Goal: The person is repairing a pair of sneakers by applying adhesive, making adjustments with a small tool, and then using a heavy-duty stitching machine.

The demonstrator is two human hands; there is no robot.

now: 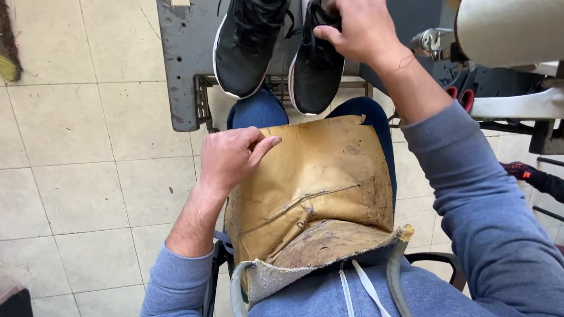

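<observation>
While the left hand (pixel 230 156) lay loosely curled on the apron (pixel 316 189), nothing was gripped.
The right hand (pixel 360 22) pinched one black shoe's (pixel 318 70) collar beside its pair (pixel 247 41).

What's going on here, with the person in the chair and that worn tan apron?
A seated person in a blue sweatshirt wears a stained, worn tan leather apron over the lap. The left hand rests on the apron's upper left edge, fingers curled. The right hand reaches forward toward the feet, touching the top of the right black sneaker with white sole. Both feet sit on a grey metal treadle plate over the tiled floor.
</observation>
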